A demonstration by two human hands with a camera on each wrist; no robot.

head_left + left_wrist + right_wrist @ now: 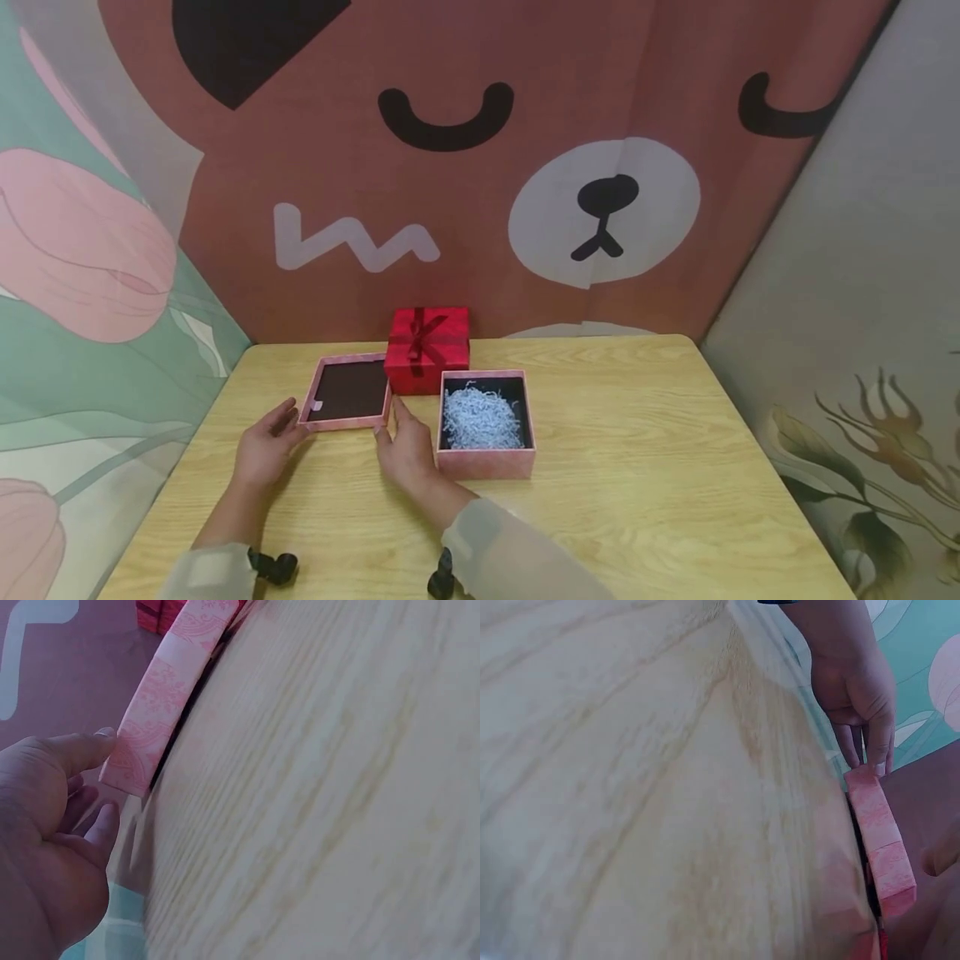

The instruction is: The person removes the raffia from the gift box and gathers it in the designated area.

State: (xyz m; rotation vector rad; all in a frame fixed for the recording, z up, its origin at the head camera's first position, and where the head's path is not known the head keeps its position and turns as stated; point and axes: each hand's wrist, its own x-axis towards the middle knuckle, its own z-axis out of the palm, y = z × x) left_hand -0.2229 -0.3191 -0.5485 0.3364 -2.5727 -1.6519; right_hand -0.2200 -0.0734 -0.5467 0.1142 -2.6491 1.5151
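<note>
A shallow pink patterned box lid [341, 424] with a dark inside lies hollow side up at the table's left. My left hand [264, 446] is at its near left corner; in the left wrist view the thumb tip touches the lid's end [139, 746] and the other fingers bend loosely beside it. My right hand [408, 447] lies along the lid's right side, fingers fairly straight, thumb at the near right corner. Right of that hand stands an open pink box [487, 464] holding pale blue shredded paper [480, 418].
A red gift box [427, 350] with a dark ribbon bow stands behind, against the wall and between lid and pink box. The wooden table [637, 467] meets a bear-printed backdrop [480, 200] at its far edge. Printed panels flank both sides.
</note>
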